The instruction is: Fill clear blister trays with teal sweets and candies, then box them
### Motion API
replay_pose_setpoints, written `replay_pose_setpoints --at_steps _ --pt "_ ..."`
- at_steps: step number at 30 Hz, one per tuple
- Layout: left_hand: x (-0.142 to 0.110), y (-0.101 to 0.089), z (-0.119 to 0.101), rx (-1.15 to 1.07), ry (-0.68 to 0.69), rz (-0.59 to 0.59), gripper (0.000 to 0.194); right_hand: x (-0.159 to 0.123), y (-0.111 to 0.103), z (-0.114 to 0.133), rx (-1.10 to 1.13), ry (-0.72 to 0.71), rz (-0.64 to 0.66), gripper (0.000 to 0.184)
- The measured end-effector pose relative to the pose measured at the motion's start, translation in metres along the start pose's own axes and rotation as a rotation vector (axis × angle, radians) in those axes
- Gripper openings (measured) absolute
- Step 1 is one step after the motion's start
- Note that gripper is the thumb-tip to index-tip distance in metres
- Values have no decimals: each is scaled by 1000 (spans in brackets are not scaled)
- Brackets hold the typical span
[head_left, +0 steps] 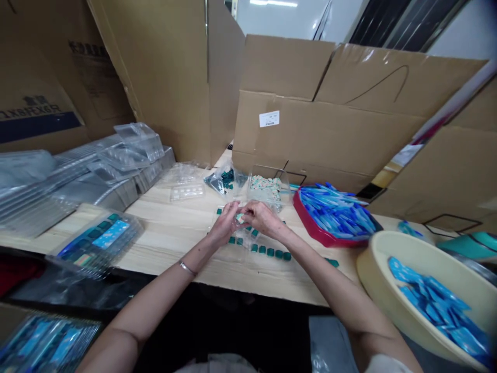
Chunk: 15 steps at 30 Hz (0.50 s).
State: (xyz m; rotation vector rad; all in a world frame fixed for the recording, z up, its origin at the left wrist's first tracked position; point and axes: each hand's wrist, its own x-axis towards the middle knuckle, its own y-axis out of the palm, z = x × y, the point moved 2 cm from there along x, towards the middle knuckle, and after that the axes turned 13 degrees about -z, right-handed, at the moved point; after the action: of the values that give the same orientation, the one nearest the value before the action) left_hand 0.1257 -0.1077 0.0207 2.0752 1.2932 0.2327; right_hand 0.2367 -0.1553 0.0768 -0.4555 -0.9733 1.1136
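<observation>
My left hand (225, 224) and my right hand (261, 216) meet above the middle of the wooden table, fingers pinched close together. Between the fingertips shows a small pale piece (239, 218), partly covered; its kind is too small to make out. Under and around the hands lie dark green square pieces (271, 252), several in a row in front of the right hand. Just beyond stand a clear box of small pale pieces (266, 187) and an open clear bag (225, 178) with dark green pieces. A bracelet (188, 268) circles my left wrist.
Clear plastic trays (128, 160) are stacked at left, near a filled clear pack (99, 241). On the right are a red tray (310, 224) of blue packets and a cream tub (375, 259) with blue packets. Cardboard (330, 124) walls the table's back.
</observation>
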Motion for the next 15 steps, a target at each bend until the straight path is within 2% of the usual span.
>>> replay_pose_setpoints --at_steps 4,8,12,15 --pt "-16 5 8 -1 -64 -48 24 -15 -4 -3 -60 79 4 5" --pt "-28 8 11 -25 -102 -34 20 -27 -9 -8 13 109 -35 12" --pt "-35 8 11 -64 -118 -18 18 -41 -15 -3 66 -93 -90 14" --pt "-39 8 10 -54 -128 -19 17 -50 -18 3 -19 -240 -96 19"
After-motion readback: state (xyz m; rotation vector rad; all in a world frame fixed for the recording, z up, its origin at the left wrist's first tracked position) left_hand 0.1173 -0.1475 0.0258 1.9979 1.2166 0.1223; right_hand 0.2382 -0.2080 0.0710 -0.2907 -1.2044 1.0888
